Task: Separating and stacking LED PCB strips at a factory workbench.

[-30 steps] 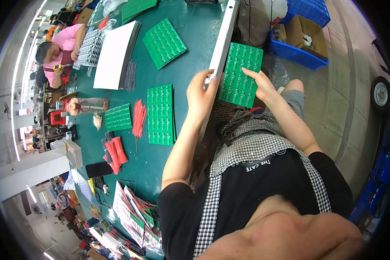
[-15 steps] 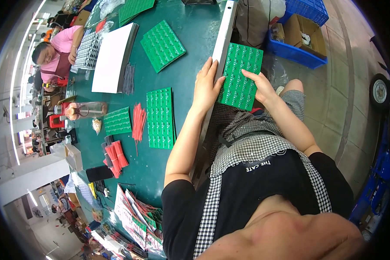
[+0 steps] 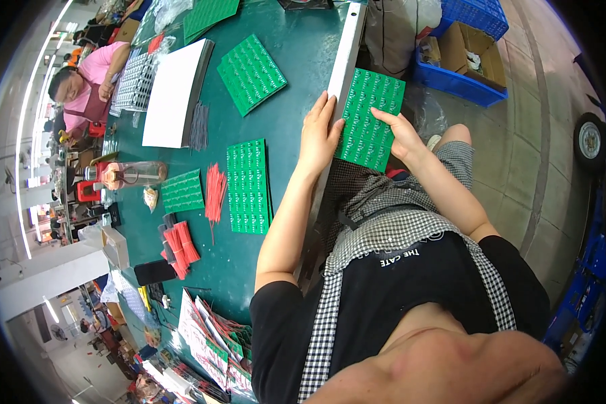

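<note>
Head view showed our left hand (image 3: 318, 138) and right hand (image 3: 400, 131) gripping a green circuit panel (image 3: 370, 118) by its side edges, held off the table edge (image 3: 343, 64) above our lap. Farther left, a green panel stack (image 3: 248, 185) and red wires (image 3: 215, 192) lay on the table.

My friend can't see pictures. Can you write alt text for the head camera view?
A person's left hand and right hand hold a green circuit board panel at the edge of a dark green worktable. More green panels and red wire bundles lie on it.
</note>
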Demonstrator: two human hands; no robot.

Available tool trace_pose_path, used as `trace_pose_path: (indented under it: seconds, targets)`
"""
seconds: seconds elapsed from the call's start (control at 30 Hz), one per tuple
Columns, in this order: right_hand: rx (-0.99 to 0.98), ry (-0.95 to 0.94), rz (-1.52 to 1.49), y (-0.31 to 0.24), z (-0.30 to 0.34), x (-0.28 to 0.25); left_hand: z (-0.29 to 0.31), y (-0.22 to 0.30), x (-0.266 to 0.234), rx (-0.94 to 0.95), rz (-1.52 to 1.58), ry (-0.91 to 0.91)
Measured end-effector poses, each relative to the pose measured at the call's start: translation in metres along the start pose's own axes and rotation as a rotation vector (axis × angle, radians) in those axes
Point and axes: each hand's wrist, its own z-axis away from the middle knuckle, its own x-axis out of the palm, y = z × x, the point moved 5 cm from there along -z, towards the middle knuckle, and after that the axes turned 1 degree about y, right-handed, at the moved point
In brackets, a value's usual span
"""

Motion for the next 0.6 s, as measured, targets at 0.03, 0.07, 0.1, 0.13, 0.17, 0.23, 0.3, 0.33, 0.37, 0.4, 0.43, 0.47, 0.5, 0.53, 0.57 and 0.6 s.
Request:
trace_pose_path:
  seconds: [0.03,0.07,0.1,0.13,0.17,0.23,0.3,0.33,0.37,0.4,0.43,0.47,0.5,0.53,0.57,0.6]
  targets:
    - [-0.008,0.036,-0.010,0.0010,-0.0003,0.0009,-0.0005,-0.0025,-0.0003,-0.014,0.042,-0.006]
    - [-0.010,0.036,-0.010,0.0025,-0.0019,0.0006,-0.0015,-0.0041,-0.0004,-0.027,0.083,-0.012]
    - [-0.021,0.013,-0.019,0.0047,-0.0044,0.0008,-0.0018,-0.0043,0.0005,-0.025,0.084,-0.012]
    - [-0.032,-0.011,-0.029,0.0058,-0.0060,0.0010,-0.0018,-0.0041,0.0019,-0.024,0.088,-0.012]
    - [-0.029,-0.013,-0.028,0.0040,-0.0047,0.0011,-0.0015,-0.0033,0.0012,-0.026,0.090,-0.010]
    - [0.007,-0.039,-0.026,-0.0003,0.0010,0.0003,0.0002,-0.0023,-0.0006,-0.030,0.080,-0.010]
    - [0.010,-0.045,-0.042,-0.0006,0.0023,-0.0011,-0.0006,0.0002,-0.0001,-0.028,0.076,-0.014]
    - [-0.001,-0.034,-0.039,0.0007,-0.0001,-0.0032,-0.0017,0.0005,-0.0009,-0.028,0.066,-0.013]
    - [-0.012,-0.023,-0.038,0.0022,-0.0016,-0.0040,-0.0023,-0.0004,-0.0013,-0.027,0.054,-0.013]
    - [-0.014,-0.021,-0.040,0.0041,-0.0016,-0.0048,-0.0020,-0.0004,-0.0011,-0.025,0.054,-0.016]
    - [-0.015,-0.017,-0.057,0.0060,-0.0008,-0.0059,-0.0014,-0.0004,-0.0012,-0.028,0.056,-0.014]
    - [-0.016,-0.015,-0.075,0.0068,-0.0004,-0.0061,-0.0010,-0.0013,-0.0011,-0.031,0.056,-0.012]
    - [-0.019,-0.015,-0.079,0.0061,-0.0007,-0.0062,-0.0015,-0.0019,-0.0006,-0.027,0.054,-0.015]
    - [-0.015,-0.030,-0.067,0.0050,-0.0013,-0.0054,-0.0022,-0.0026,-0.0005,-0.030,0.063,-0.013]
    - [-0.013,-0.043,-0.056,0.0043,-0.0011,-0.0054,-0.0027,-0.0030,0.0000,-0.031,0.073,-0.014]
    - [-0.018,-0.042,-0.062,0.0033,-0.0011,-0.0060,-0.0029,-0.0028,0.0003,-0.026,0.071,-0.020]
